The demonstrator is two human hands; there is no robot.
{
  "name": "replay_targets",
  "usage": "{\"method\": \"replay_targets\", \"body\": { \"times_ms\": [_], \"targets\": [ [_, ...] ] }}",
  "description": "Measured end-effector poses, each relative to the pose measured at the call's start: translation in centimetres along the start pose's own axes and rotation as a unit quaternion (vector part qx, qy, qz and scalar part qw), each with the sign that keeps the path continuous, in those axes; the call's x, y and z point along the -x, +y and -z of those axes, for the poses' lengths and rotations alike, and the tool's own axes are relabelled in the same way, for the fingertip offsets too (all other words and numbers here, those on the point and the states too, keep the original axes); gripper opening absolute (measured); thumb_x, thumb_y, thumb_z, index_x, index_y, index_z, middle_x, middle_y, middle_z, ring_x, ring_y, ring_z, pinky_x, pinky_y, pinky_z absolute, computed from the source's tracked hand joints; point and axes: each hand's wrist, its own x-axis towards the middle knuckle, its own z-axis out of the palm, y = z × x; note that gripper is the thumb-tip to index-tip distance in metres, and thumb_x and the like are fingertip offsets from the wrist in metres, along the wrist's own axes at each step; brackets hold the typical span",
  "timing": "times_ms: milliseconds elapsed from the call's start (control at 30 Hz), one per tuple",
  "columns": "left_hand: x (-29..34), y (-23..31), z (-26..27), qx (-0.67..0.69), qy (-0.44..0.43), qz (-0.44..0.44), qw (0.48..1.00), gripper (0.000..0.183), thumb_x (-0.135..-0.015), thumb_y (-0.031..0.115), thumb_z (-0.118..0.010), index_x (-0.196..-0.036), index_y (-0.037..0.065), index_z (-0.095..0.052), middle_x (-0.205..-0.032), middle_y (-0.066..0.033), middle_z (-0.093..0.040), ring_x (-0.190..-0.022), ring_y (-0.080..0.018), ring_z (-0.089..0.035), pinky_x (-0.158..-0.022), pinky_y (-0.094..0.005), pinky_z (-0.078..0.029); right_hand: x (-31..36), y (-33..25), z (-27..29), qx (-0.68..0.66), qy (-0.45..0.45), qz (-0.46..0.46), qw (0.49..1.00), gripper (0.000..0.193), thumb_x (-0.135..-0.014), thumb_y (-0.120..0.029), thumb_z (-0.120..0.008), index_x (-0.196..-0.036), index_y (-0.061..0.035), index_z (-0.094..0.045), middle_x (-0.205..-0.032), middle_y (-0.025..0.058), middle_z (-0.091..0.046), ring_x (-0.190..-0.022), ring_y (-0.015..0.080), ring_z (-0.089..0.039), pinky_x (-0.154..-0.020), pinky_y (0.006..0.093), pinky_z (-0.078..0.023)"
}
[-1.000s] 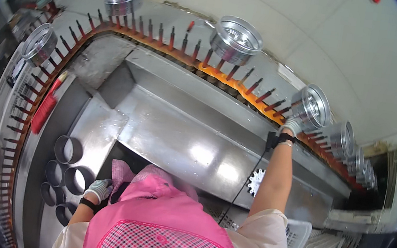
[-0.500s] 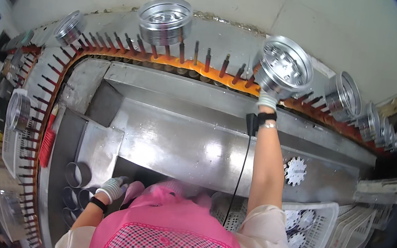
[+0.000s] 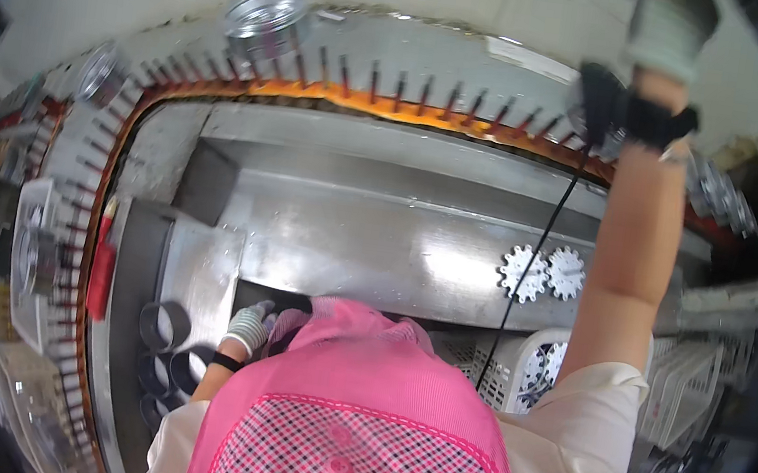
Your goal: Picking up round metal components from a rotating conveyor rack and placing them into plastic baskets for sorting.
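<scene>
My right arm reaches far up and to the right across the conveyor. My right hand, in a pale glove, is smeared by motion at the top edge, and its fingers cannot be made out. A black wrist strap with a black cord is on that wrist. My left hand, in a striped glove, rests low by the bench's front edge with its fingers stretched out. Beside it are several dark metal rings. Two silver toothed discs lie on the steel bench.
A curved conveyor with upright pins runs behind the bench and down the left. Shiny round metal housings ride on it, several crowded at the right. A white basket holds more discs. A red brush lies left.
My right hand was at a round metal housing over the conveyor; it has moved up and right, and that housing no longer shows there. My left hand stays by the bench edge. My view has shifted.
</scene>
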Motion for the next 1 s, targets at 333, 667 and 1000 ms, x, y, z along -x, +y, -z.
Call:
{"method": "replay_targets", "body": {
  "times_ms": [333,667,1000],
  "targets": [
    [-11.8,6.7,-7.3,-0.197,-0.163,-0.325,0.911,0.043,-0.087,0.036,-0.046,-0.114,0.004,-0.054,-0.105,-0.0260,-0.058,-0.097,-0.0409,-0.055,-0.086,-0.0448,-0.043,36.8,-37.1,25.2,0.347,0.031,-0.106,0.931,0.019,-0.082,-0.013,-0.057,-0.097,-0.0021,-0.063,-0.078,0.0177,-0.063,-0.070,0.0276,-0.063,-0.064,0.0342,-0.049],
    [-4.5,24.6,-15.5,-0.250,-0.256,-0.487,0.797,0.033,-0.086,0.010,-0.052,-0.118,0.001,-0.053,-0.107,-0.0198,-0.061,-0.098,-0.0308,-0.060,-0.084,-0.0350,-0.047,83.2,-39.8,46.8,0.473,-0.004,-0.717,0.512,0.040,-0.081,-0.035,-0.051,-0.106,-0.0051,-0.059,-0.103,0.0227,-0.060,-0.096,0.0376,-0.057,-0.086,0.0441,-0.043],
    [5.0,27.6,-15.5,-0.338,-0.221,-0.449,0.797,0.032,-0.086,0.011,-0.053,-0.117,0.003,-0.054,-0.106,-0.0192,-0.062,-0.096,-0.0326,-0.060,-0.084,-0.0362,-0.047,106.4,-34.1,45.0,0.377,-0.067,-0.803,0.456,0.033,-0.074,-0.014,-0.057,-0.105,-0.0047,-0.063,-0.104,0.0221,-0.061,-0.097,0.0341,-0.059,-0.084,0.0402,-0.048]
  ]
}}
